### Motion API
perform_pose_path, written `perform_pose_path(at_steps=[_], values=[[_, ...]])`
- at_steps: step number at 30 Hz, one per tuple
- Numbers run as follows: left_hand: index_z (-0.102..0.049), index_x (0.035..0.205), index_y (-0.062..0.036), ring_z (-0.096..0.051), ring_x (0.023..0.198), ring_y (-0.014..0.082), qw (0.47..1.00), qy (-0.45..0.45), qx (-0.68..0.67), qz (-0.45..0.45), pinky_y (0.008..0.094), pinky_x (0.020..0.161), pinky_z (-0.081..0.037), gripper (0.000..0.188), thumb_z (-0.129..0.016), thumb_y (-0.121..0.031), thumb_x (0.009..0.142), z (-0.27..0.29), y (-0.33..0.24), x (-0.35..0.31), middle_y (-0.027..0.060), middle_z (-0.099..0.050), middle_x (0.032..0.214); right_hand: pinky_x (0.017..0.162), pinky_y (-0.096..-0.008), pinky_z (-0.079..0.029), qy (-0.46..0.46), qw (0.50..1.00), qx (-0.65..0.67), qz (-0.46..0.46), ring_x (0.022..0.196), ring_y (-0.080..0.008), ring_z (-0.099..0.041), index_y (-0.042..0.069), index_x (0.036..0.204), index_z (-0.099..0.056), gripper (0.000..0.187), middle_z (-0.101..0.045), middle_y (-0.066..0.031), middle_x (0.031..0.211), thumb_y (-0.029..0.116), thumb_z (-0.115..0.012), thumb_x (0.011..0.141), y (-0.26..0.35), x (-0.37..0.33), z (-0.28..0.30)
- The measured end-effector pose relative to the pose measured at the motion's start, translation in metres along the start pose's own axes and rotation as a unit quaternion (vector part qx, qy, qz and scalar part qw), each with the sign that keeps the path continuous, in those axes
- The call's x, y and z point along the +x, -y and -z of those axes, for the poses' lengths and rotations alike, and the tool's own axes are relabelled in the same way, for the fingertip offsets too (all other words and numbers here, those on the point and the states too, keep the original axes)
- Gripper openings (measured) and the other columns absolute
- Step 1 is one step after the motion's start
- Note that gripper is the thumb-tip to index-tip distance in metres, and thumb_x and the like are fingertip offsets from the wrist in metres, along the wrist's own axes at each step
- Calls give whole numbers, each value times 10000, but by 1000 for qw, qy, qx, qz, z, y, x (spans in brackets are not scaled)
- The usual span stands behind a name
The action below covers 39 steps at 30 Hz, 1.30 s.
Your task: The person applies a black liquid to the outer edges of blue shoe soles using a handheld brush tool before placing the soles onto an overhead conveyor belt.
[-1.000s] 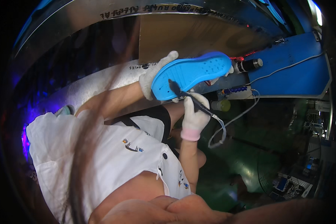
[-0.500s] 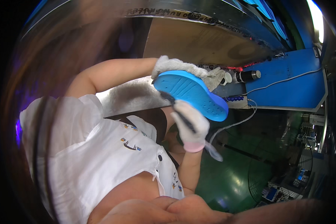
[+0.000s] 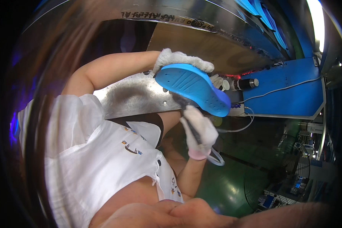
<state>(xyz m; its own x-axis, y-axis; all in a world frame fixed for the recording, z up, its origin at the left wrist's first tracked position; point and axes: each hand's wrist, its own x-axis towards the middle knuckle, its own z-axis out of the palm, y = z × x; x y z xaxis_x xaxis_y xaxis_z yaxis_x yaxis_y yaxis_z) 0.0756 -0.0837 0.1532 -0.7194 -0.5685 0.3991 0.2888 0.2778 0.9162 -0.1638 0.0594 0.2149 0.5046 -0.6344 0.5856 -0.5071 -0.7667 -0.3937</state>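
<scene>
My left hand (image 3: 183, 60), in a white knit glove, grips the upper edge of a blue shoe sole (image 3: 192, 84). The sole's grooved and dotted face is turned toward my right hand. That hand (image 3: 203, 131), gloved in white with a pink cuff, is closed around a dark pen-shaped tool (image 3: 194, 133). From the tool's rear end a clear hose (image 3: 216, 159) loops away. Motion blurs the tool's dark tip, just below the sole's lower edge; whether it touches the sole I cannot tell.
Beneath the sole lies a shiny metal work surface (image 3: 133, 97). A brown cardboard panel (image 3: 201, 43) stands behind. To the right are a white cup (image 3: 225, 85), a dark thermos (image 3: 246, 84) and a blue board (image 3: 283, 85) crossed by a white cable (image 3: 271, 92). A caged fan (image 3: 254, 182) stands lower right.
My left hand and the sole have shifted slightly up in view. My right hand with the tool has moved a little down and right, away from the sole's grooved face.
</scene>
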Motion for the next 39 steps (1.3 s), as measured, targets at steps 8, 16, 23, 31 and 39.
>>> perform_pose_path(at_steps=[8,16,23,31,39], values=[[-421,1491,-160,-644,1166,233,956,18,-198,214,399,1043,-497,632,-569,-468,959,14,-39,10,116,-598,1354,678,-314,-537,-42,999,-3,24,739,-260,-675,30,992,-727,358,-740,-144,1011,-48,-822,656,-4,6,5],[-372,1498,-42,-527,1299,258,964,-85,219,-127,365,1118,-418,797,-688,-460,897,1,12,-11,177,-472,1460,673,-303,-511,-9,999,45,-27,710,-213,-617,49,937,-732,285,-743,-81,966,-2,-807,666,6,1,14],[-629,1176,-30,-628,890,160,860,-208,-446,136,330,840,-524,717,-400,-678,970,-87,-66,11,109,-681,984,752,-397,-497,-238,955,-179,4,809,-261,-635,50,1024,-727,293,-718,-118,1026,13,-804,743,2,8,-41],[-457,1443,-117,-668,1026,276,901,-155,-405,-31,429,795,-595,999,-504,-858,774,-40,-126,20,195,-651,1165,727,-313,-514,-295,931,211,-50,806,-229,-606,-38,1147,-540,298,-644,-212,1013,111,-625,904,17,-16,-8],[-627,1195,-40,-674,995,295,944,-285,163,47,346,828,-568,378,-621,-331,955,-39,-173,34,169,-637,1209,801,-339,-540,-332,892,270,-148,869,-249,-655,-73,1056,-606,239,-663,-187,989,-1,-632,830,10,-24,-25]])
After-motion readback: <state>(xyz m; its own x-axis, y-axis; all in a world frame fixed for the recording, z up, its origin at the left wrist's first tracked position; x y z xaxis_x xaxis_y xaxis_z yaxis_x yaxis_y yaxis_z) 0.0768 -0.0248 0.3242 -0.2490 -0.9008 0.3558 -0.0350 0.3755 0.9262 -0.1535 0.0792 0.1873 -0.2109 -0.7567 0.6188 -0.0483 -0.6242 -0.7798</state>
